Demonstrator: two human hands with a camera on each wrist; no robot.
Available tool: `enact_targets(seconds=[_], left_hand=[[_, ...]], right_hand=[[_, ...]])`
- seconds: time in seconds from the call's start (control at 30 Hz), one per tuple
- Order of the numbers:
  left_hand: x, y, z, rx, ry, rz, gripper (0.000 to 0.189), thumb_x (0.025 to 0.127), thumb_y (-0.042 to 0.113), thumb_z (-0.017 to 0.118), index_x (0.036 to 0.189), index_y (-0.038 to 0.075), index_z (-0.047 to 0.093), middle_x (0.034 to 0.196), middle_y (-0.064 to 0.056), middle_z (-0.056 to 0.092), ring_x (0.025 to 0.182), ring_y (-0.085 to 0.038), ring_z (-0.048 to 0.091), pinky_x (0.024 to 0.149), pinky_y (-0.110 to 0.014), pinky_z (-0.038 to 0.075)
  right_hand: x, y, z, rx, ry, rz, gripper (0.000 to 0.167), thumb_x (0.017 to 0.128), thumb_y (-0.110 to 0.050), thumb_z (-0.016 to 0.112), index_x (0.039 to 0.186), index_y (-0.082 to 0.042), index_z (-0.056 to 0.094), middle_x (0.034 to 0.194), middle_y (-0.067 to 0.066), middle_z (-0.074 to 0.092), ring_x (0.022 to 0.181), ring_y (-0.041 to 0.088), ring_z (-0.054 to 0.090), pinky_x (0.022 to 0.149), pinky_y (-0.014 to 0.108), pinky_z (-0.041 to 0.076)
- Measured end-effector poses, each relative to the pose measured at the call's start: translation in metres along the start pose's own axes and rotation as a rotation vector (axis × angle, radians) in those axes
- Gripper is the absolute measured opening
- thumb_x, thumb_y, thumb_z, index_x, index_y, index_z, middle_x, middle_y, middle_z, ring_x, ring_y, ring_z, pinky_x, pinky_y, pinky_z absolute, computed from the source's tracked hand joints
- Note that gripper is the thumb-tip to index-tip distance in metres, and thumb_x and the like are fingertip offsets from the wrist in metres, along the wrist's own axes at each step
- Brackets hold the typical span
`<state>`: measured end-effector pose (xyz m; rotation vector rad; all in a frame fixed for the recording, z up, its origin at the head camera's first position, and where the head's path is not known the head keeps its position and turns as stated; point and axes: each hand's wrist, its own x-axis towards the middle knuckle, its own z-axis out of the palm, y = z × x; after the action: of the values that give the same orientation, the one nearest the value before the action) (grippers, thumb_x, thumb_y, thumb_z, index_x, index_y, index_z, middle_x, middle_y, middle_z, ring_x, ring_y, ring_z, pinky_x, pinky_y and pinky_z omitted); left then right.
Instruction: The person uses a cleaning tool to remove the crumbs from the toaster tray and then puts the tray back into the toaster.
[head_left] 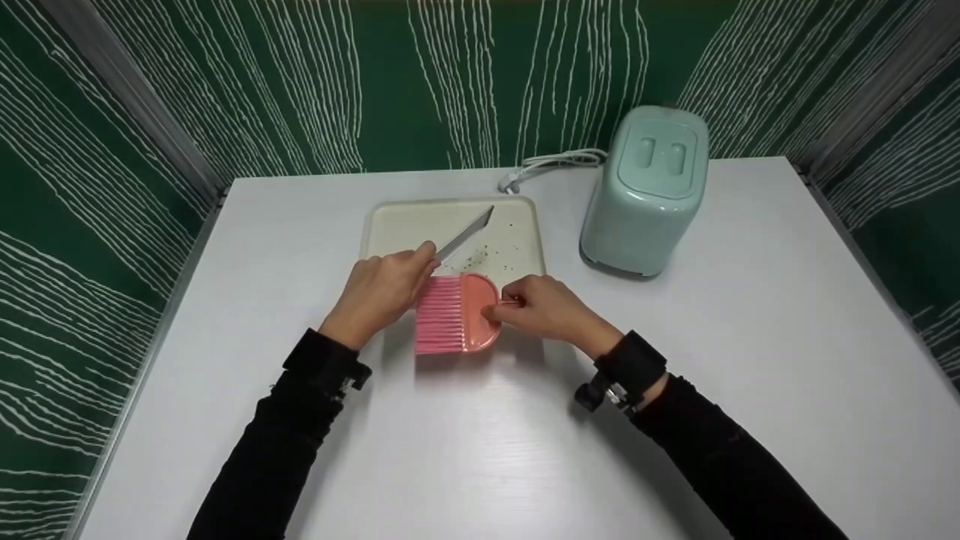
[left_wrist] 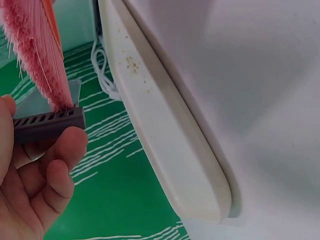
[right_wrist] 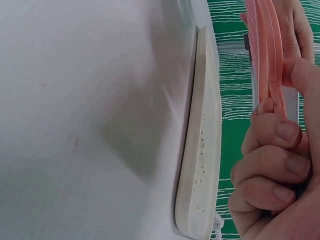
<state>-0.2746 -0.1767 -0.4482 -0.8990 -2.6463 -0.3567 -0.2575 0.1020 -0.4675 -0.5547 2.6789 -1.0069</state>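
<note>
- Extending from the lower left and lower right of the head view, two black sleeves [head_left: 255, 469] ended in dark wrist bands [head_left: 630, 366] with small attached cameras.
- White tabletop [head_left: 465, 457]: filled the lower centre of the frame, beneath both arms.
- Right hand [head_left: 551, 309]: right of centre, its fingers curled around the brush's handle.
- Pink brush [head_left: 478, 315]: at centre, raised above the tray's near edge, bristles pointing left toward the other hand.
- Left hand [head_left: 386, 286]: left of centre, clamped on the flat tool and apart from the right.
- Flat tool [head_left: 466, 234]: slanted toward the upper right over the tray. In the left wrist view, bristle ends overlapped its dark slotted part; contact could not be told.
- Cream tray [head_left: 405, 217]: upper centre, lying on the tabletop, with small dark crumbs [head_left: 477, 259] scattered on its right half.
- Pale green appliance [head_left: 649, 202]: upper right, upright beside the tray, its white cord [head_left: 562, 159] bundled to its left.
- Green wall [head_left: 390, 90]: across the top, marked with white streaks.
</note>
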Motion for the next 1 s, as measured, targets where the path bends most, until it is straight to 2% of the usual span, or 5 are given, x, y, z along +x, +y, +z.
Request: enact_targets(seconds=[0.37, 0.57, 1.0], left_hand=[[-0.0019, -0.0016, 0.0015, 0.020, 0.023, 0.000, 0.017, 0.116, 0.027, 0.049, 0.110, 0.011, 0.050, 0.065, -0.007, 0.058, 0.050, -0.027, 0.050, 0.043, -0.045, 0.044], [-0.0020, -0.0045, 0.0039, 0.057, 0.037, 0.023, 0.019, 0.116, 0.027, 0.051, 0.109, 0.010, 0.051, 0.065, -0.007, 0.059, 0.049, -0.027, 0.051, 0.042, -0.045, 0.046], [-0.0038, -0.0061, 0.0043, 0.062, 0.003, 0.015, 0.019, 0.117, 0.029, 0.048, 0.112, 0.010, 0.051, 0.066, -0.009, 0.059, 0.049, -0.025, 0.048, 0.043, -0.044, 0.045]], right_hand=[[-0.0008, 0.0055, 0.0017, 0.004, 0.013, 0.023, 0.044, 0.093, -0.047, 0.069, 0.064, -0.023, 0.048, 0.058, -0.012, 0.037, 0.060, 0.008, 0.038, 0.057, 0.027, 0.027], [-0.0020, 0.0050, 0.0012, 0.015, 0.009, -0.009, 0.045, 0.093, -0.045, 0.070, 0.063, -0.024, 0.044, 0.058, -0.013, 0.034, 0.059, 0.007, 0.035, 0.057, 0.027, 0.025], [-0.0034, -0.0006, 0.0035, 0.011, -0.019, -0.047, 0.046, 0.094, -0.047, 0.072, 0.064, -0.025, 0.046, 0.057, -0.014, 0.035, 0.056, 0.006, 0.033, 0.054, 0.025, 0.024]])
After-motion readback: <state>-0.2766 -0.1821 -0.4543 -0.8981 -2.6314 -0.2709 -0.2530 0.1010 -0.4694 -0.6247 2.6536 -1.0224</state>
